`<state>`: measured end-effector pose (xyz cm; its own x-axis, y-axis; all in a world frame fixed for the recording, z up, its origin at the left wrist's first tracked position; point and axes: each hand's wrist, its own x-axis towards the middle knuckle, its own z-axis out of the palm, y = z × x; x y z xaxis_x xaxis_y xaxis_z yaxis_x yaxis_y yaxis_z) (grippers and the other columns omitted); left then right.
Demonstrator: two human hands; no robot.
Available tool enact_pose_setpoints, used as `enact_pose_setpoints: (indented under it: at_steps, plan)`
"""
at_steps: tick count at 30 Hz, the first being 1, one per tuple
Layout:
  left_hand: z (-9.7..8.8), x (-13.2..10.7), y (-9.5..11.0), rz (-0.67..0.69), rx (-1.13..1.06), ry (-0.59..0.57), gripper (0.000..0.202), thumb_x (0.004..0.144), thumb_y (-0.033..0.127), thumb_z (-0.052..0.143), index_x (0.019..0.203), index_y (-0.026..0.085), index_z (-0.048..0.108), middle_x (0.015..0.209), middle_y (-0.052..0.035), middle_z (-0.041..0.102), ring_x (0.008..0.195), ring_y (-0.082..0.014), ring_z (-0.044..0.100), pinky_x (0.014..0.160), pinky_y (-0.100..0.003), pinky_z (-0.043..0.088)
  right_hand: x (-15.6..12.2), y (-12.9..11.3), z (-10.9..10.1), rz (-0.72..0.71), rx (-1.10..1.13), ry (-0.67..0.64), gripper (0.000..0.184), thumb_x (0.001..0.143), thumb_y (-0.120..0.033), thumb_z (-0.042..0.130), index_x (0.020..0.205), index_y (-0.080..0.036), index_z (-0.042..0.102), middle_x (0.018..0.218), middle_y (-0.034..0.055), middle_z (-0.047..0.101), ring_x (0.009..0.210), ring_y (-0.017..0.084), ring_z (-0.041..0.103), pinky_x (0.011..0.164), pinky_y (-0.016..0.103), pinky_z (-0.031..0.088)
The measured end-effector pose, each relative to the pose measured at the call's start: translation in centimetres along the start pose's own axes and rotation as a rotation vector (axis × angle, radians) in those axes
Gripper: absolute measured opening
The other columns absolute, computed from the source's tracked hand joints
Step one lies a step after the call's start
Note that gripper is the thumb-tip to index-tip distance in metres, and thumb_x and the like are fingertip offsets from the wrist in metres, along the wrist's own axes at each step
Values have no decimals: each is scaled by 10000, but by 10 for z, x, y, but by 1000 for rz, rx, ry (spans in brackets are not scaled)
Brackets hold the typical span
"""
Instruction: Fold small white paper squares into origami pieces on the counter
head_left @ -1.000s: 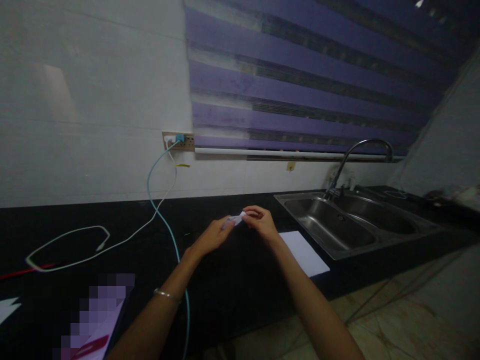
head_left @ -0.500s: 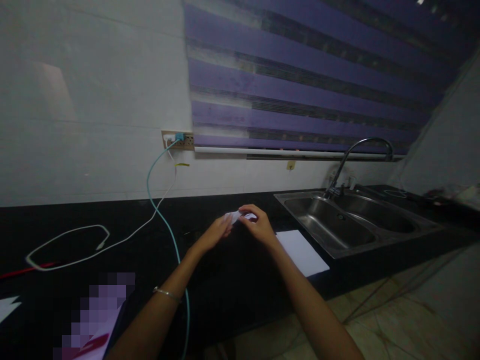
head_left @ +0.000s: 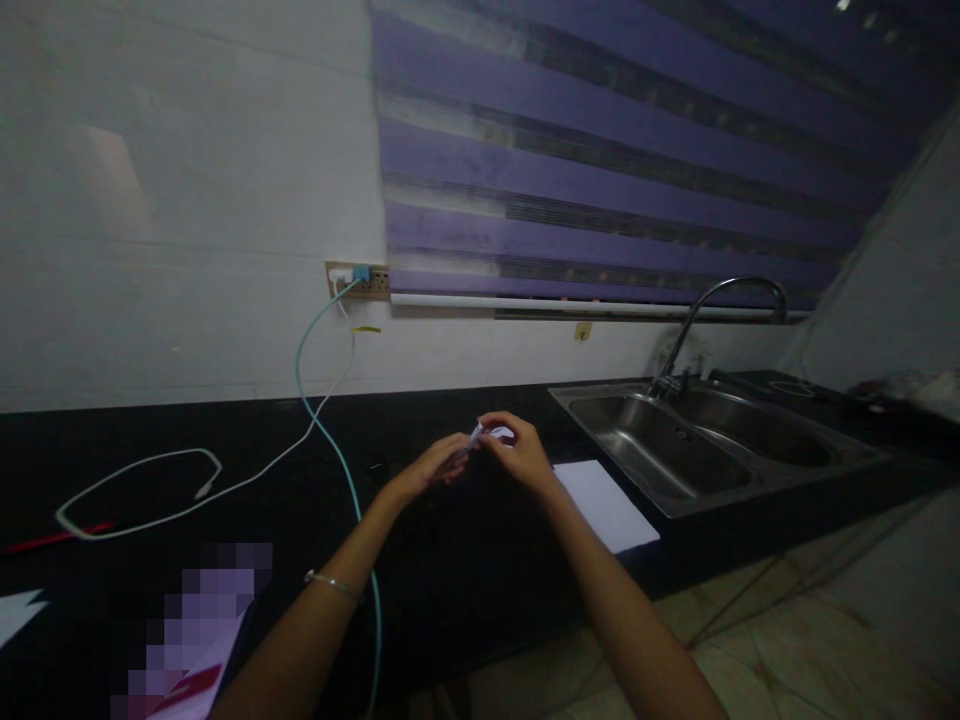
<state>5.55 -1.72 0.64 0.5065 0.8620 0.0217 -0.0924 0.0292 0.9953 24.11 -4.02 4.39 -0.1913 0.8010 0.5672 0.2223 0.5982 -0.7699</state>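
Above the black countertop (head_left: 465, 570), a small piece of folded white paper (head_left: 475, 434) is held between both hands. My right hand (head_left: 517, 450) pinches it from the right, thumb and fingers curled round its edge. On its other side, my left hand (head_left: 439, 465) grips the paper's left end, with the fingers partly hidden and a little blurred. A bracelet (head_left: 334, 586) circles the left wrist. To the right of my right forearm a flat white paper sheet (head_left: 606, 508) lies on the counter.
A steel double sink (head_left: 675, 450) with a curved tap (head_left: 697, 310) is at the right. A teal cable (head_left: 346, 465) and a white cable (head_left: 262, 470) run from the wall socket (head_left: 367, 282). At the left lie a red pen-like object (head_left: 45, 540) and white papers (head_left: 16, 612).
My left hand has turned, and its fingers have shifted on the folded paper, which now shows more edge-on. My right hand has barely moved.
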Motion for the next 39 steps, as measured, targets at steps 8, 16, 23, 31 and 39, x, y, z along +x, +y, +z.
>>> enact_pose_setpoints:
  at_steps: [8,16,23,31,39]
  plan:
    - [11,-17,12,45,163,74,410,837,561,503,972,179,566,769,-5,525,631,-109,480,538,-205,346,0,-1,-3,-112,5,-67,145,803,-241,640,935,-213,694,1069,82,636,1004,200,602,756,312,528]
    - [13,-22,19,103,278,113,436,853,555,473,945,149,602,775,-20,549,662,-129,469,562,-223,352,1,0,-8,-149,-83,-131,128,813,-230,644,924,-217,707,1039,74,616,936,186,597,717,299,513]
    - [4,-21,14,22,232,48,505,864,599,413,877,130,602,615,41,397,499,-80,316,473,-198,232,0,-6,-11,-212,-150,-221,96,855,-233,608,847,-198,696,950,63,607,893,177,582,789,329,475]
    - [13,-29,23,180,468,-2,499,821,618,486,883,143,624,707,-4,540,625,-127,445,566,-232,350,-1,-4,-10,-276,-166,-284,164,900,-198,524,889,-203,688,948,72,627,901,191,576,843,365,450]
    - [20,-36,29,283,674,83,397,870,505,473,898,164,674,765,-26,635,722,-177,546,646,-254,418,-2,-3,-10,-283,-157,-292,152,890,-192,529,886,-197,681,936,73,636,889,196,584,812,352,456]
